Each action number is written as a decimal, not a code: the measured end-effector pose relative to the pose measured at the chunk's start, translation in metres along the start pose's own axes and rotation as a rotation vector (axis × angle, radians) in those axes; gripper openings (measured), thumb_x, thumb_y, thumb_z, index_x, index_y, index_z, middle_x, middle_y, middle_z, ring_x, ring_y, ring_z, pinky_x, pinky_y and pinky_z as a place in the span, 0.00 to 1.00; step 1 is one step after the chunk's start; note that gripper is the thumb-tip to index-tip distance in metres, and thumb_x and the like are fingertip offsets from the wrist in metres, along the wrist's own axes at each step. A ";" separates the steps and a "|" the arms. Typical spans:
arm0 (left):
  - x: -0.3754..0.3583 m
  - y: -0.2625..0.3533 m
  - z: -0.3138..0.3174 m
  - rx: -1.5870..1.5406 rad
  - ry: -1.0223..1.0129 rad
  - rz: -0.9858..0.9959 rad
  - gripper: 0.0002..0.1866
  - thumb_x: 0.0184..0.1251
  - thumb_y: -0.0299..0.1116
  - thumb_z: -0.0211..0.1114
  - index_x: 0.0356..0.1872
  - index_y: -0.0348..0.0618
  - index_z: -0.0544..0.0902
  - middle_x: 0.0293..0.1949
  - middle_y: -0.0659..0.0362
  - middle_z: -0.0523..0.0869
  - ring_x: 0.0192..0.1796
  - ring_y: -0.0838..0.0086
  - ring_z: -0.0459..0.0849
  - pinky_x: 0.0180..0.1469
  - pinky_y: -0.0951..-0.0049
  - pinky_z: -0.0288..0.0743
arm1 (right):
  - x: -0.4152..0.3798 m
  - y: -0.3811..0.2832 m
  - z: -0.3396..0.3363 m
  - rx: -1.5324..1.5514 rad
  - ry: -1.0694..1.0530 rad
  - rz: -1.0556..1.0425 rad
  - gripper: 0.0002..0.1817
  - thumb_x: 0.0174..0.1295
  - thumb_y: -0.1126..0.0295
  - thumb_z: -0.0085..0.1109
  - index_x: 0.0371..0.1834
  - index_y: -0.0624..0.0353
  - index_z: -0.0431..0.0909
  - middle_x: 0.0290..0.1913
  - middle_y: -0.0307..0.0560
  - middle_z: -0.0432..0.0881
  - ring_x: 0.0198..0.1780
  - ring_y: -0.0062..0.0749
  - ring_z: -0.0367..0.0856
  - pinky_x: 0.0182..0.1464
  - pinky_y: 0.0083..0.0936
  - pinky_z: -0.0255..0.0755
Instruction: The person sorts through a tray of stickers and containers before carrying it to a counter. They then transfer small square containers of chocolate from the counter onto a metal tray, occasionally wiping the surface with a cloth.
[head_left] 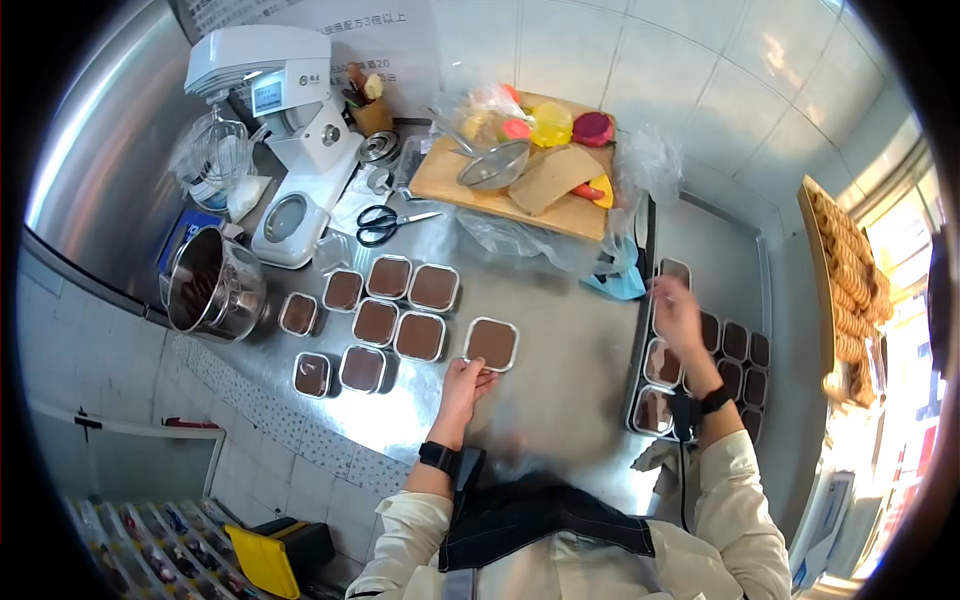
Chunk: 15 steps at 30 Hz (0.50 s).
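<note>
At frame centre, the left hand (463, 385) is pinching the near edge of a square tin (491, 343), its corners pointing toward the board (450, 180). The right hand (678, 315) is hovering, blurred, over the tray (640, 372) at right; its grip cannot be told.

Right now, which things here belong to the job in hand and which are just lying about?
In use: left hand on a filled foil cup; right hand over the baking tray; other filled cups.

Lying about: scissors, stand mixer, mixing bowl, cutting board, sieve.

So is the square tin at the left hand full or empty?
Full: the tin by the left hand shows an even brown filling up to its rim.
</note>
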<state>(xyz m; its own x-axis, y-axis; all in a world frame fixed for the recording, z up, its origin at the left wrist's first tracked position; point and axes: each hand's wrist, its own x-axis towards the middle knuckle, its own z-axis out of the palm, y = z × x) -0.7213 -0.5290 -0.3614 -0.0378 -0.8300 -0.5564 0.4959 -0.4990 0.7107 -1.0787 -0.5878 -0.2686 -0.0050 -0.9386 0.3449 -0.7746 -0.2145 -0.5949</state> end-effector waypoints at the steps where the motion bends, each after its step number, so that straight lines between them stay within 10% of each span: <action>1: -0.001 -0.003 0.001 0.010 -0.013 -0.007 0.09 0.62 0.33 0.57 0.32 0.43 0.66 0.33 0.55 0.80 0.34 0.70 0.82 0.39 0.71 0.79 | -0.013 -0.027 0.011 0.080 -0.165 0.066 0.11 0.55 0.76 0.53 0.43 0.61 0.75 0.37 0.49 0.80 0.40 0.37 0.79 0.43 0.26 0.72; 6: -0.009 -0.020 0.015 0.193 -0.167 -0.119 0.11 0.61 0.36 0.59 0.37 0.43 0.67 0.32 0.55 0.80 0.33 0.71 0.82 0.38 0.71 0.80 | -0.056 -0.072 0.101 0.169 -0.242 0.000 0.16 0.55 0.67 0.55 0.45 0.62 0.76 0.38 0.51 0.81 0.41 0.37 0.79 0.47 0.30 0.72; 8: -0.017 -0.025 0.008 0.222 -0.216 -0.195 0.13 0.61 0.37 0.60 0.38 0.45 0.68 0.33 0.55 0.81 0.32 0.71 0.82 0.39 0.71 0.80 | -0.056 -0.079 0.121 0.275 -0.711 0.300 0.16 0.55 0.63 0.55 0.42 0.64 0.78 0.36 0.52 0.82 0.37 0.38 0.80 0.43 0.30 0.73; 15: -0.046 -0.027 -0.002 0.203 -0.240 -0.169 0.16 0.62 0.40 0.59 0.42 0.42 0.67 0.38 0.53 0.80 0.38 0.70 0.82 0.42 0.72 0.78 | -0.088 -0.081 0.135 0.565 -0.515 0.465 0.16 0.55 0.60 0.59 0.37 0.64 0.78 0.32 0.47 0.81 0.35 0.29 0.78 0.37 0.26 0.72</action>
<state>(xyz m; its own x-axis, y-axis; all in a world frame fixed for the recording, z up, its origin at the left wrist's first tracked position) -0.7315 -0.4773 -0.3556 -0.3191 -0.7544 -0.5736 0.2840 -0.6535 0.7016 -0.9299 -0.5240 -0.3491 0.1492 -0.9397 -0.3079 -0.3369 0.2444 -0.9092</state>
